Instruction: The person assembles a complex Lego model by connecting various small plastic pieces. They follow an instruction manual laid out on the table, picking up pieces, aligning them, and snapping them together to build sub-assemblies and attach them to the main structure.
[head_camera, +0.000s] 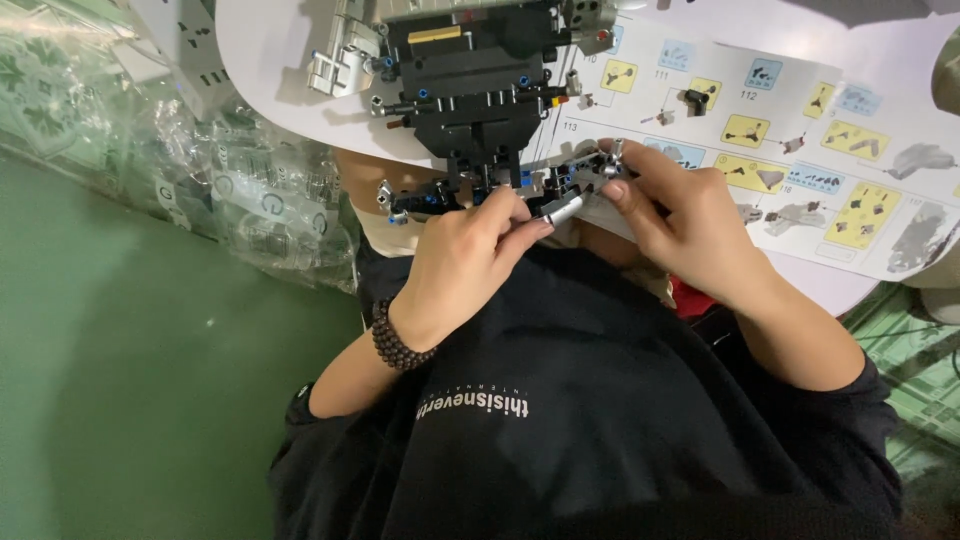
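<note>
My left hand and my right hand meet over my lap, both pinching a small black and grey building-brick assembly with blue pins. A dark bead bracelet circles my left wrist. Just beyond the hands, a larger black brick model with grey and silver parts rests on the white round table. An open instruction booklet with yellow and blue step boxes lies to the right of the model.
Clear plastic bags of parts pile up at the left beside the table. A green floor fills the lower left. My dark shirt covers the lower middle.
</note>
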